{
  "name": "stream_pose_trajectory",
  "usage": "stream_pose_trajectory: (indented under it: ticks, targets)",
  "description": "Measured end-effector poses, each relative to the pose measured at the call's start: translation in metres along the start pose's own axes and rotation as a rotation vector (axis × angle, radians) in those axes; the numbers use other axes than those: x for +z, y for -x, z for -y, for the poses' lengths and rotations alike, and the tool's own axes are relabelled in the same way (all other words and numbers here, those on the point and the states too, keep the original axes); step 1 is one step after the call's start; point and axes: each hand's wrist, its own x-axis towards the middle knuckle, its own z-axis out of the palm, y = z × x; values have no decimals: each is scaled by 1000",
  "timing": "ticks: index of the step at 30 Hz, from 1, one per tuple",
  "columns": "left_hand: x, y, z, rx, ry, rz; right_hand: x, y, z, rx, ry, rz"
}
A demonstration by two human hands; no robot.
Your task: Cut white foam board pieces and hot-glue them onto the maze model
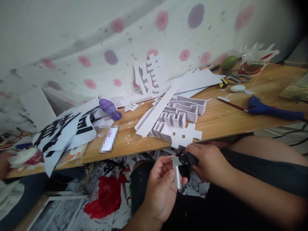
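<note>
My left hand (160,184) is closed in a pinch on a small white foam-board strip (176,173), held upright below the table edge. My right hand (209,162) grips a black tool (186,159), likely a cutter, whose tip meets the top of the strip. Both hands hover over my lap in dark clothing. Just above them, on the wooden table (216,118), lies a white foam-board character with raised walls (179,120), overhanging the front edge.
A blue glue gun (269,110), scissors (237,78), a green object (228,62) and a torn snack bag (255,62) sit at the right. A purple bottle (110,109) and black-printed paper sheets (64,128) lie at the left. Scraps and something red (106,195) cover the floor.
</note>
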Motion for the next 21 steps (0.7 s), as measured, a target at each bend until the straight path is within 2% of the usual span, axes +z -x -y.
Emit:
stream_pose_trajectory:
  ticks: [5, 11, 15, 18, 21]
  targets:
    - [-1, 1, 0, 11, -26, 9, -1, -5, -3, 106, -155, -14]
    - [-5, -2, 8, -35, -130, -48, -3, -6, 8, 94, -501, 78]
    - [-6, -4, 14, -57, -154, -20, 4, -2, 10, 190, -771, 109]
    - [-6, -4, 16, -90, -122, 0, 7, -1, 10, 230, -782, 80]
    - [-7, -4, 16, -122, -101, 35, 4, -1, 9, 309, -765, -17]
